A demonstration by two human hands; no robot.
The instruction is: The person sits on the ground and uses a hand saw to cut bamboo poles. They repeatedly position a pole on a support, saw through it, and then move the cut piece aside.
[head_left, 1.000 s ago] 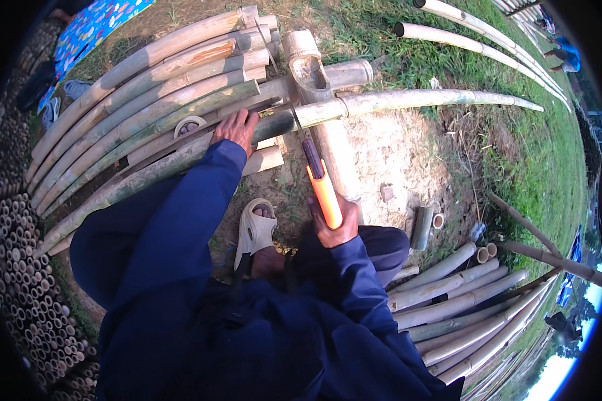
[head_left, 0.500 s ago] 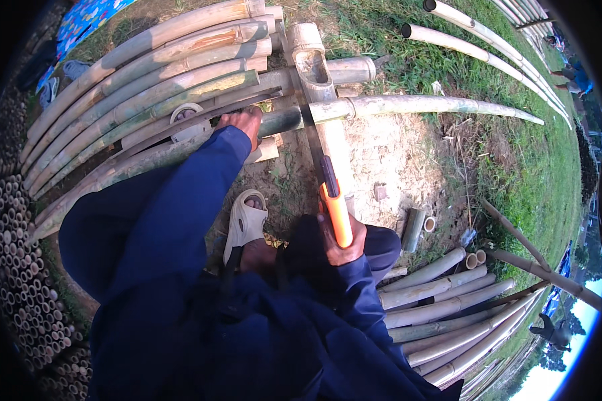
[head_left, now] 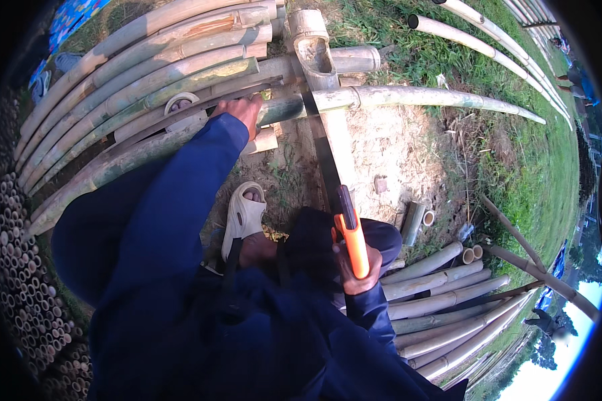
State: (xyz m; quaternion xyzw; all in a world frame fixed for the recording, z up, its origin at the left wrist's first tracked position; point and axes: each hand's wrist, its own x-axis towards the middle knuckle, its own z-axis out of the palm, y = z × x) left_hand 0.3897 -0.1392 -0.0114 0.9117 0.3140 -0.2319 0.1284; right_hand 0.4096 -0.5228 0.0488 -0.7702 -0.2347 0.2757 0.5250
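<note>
Head view: right hand (head_left: 356, 271) gripped orange-handled saw (head_left: 341, 207), drawn back toward lower centre since earlier frames; left hand (head_left: 242, 110) pinned bamboo pole (head_left: 408, 99) at upper centre on wooden support (head_left: 324, 87); cut unfinished.

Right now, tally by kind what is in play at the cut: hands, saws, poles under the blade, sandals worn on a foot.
hands: 2, left hand and right hand
saw: 1
bamboo pole under the blade: 1
white sandal: 1
Total: 5
</note>
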